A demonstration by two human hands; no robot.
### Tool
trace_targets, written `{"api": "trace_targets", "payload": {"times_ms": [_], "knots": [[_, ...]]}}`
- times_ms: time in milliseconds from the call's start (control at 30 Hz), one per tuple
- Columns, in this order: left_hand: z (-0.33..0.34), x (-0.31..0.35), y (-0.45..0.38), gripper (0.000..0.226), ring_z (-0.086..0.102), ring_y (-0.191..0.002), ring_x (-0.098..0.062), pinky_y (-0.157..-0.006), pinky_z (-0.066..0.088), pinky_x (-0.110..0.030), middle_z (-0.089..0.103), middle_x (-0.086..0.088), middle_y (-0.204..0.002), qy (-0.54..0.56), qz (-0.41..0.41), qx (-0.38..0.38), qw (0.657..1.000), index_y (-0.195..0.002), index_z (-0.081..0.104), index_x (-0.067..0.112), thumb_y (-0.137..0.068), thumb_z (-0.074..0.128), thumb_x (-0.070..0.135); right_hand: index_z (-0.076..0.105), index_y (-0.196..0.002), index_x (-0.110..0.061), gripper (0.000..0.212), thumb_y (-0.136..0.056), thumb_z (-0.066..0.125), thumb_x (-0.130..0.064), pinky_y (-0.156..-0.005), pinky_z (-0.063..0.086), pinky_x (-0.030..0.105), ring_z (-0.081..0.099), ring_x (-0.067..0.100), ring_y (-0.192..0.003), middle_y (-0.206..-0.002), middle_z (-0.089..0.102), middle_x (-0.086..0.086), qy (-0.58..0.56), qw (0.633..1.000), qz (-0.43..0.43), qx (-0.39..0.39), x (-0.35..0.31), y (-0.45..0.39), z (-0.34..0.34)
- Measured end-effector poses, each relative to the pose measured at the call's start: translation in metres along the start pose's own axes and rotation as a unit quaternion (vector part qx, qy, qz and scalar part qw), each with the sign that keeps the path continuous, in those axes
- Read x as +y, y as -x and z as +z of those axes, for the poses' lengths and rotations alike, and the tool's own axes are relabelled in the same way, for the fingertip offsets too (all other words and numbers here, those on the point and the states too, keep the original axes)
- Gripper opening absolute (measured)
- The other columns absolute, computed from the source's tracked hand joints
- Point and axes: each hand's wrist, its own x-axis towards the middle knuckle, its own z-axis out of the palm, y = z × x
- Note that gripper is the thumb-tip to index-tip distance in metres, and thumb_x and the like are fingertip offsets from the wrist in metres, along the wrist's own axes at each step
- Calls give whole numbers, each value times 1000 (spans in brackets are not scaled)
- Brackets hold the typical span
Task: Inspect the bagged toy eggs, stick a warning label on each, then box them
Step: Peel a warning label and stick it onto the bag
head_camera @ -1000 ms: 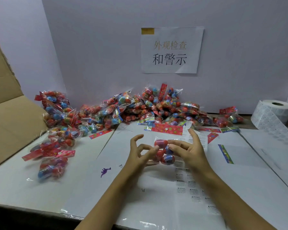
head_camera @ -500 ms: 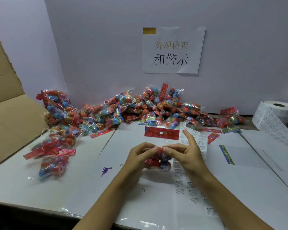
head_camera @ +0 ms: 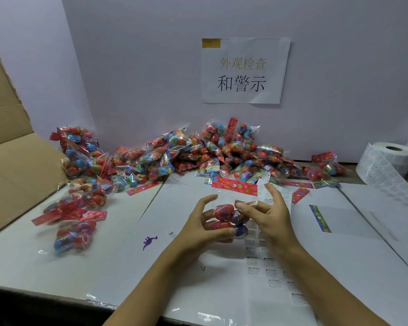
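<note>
A clear bag of red and blue toy eggs [head_camera: 230,220] with a red header card [head_camera: 233,188] is held above the table's middle, between both hands. My left hand [head_camera: 203,228] cups it from the left, thumb under the lower eggs, index finger raised. My right hand [head_camera: 267,214] pinches the bag's plastic from the right; a small white label [head_camera: 264,178] sticks up at its raised index fingertip. A strip of warning labels [head_camera: 266,264] lies on the table under my right wrist. A big heap of bagged eggs [head_camera: 198,154] lies along the back wall.
An open cardboard box [head_camera: 12,165] stands at the left. Two bagged egg packs [head_camera: 76,222] lie near it. A label roll [head_camera: 391,158] stands at the back right, its strip trailing over the table. A paper sign [head_camera: 244,70] hangs on the wall.
The bag has been turned between my hands and lifted a little; my left fingers have spread open again around it. The header card stays at the far side.
</note>
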Motion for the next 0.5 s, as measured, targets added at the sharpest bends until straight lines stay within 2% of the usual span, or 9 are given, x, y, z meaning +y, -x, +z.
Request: {"api": "trace_targets", "payload": {"times_ms": [67,167,233,267,333,400,500], "knots": [[0,-1,-1,100,73,-107,-30,-78,62,-39,62,-12,-133,10,15,-1,1000,-145,35,46,-69,92,14,25,-155,-29,103,-72,87,-28,-85,50,29,76,14,-91,-93,78,2,-4,1000,-5,8,1,-1,0],[-1,-1,-1,109,75,-103,-24,-75,62,-34,68,3,-122,27,43,19,999,-144,25,63,-72,92,18,19,-157,-31,101,-79,83,-31,-105,47,45,73,18,-103,-105,78,-7,-10,1000,-9,23,4,-4,-1],[-1,-1,-1,109,75,-104,-25,-77,62,-35,68,5,-123,33,64,39,997,-146,23,68,-74,91,20,22,-156,-31,89,-87,78,-23,-102,51,45,73,16,-104,-108,77,-8,-22,999,-19,38,4,-6,-3],[-1,0,-1,103,75,-105,-25,-78,62,-35,67,4,-125,34,74,52,995,-145,29,67,-77,90,20,26,-154,-30,82,-89,75,-17,-97,55,40,73,15,-103,-108,76,-6,-34,998,-25,44,4,-7,-4],[0,2,-1,75,74,-106,-24,-78,62,-33,67,3,-127,37,95,70,992,-137,53,58,-81,86,20,44,-143,-21,59,-92,71,-10,-87,58,31,71,19,-104,-112,73,0,-46,997,-34,56,3,-7,-6],[0,3,-1,49,73,-107,-24,-79,61,-31,70,4,-126,28,114,76,990,-122,72,42,-80,84,19,64,-117,-22,28,-92,70,-9,-80,59,27,71,22,-103,-118,69,6,-32,997,-39,59,1,-7,-6],[0,5,2,46,73,-107,-18,-86,59,-27,70,6,-124,-31,141,100,985,-117,74,27,-76,88,13,74,-94,-24,16,-92,70,-8,-77,58,26,70,25,-103,-116,69,1,-4,998,-51,44,-1,-4,-5]]}}
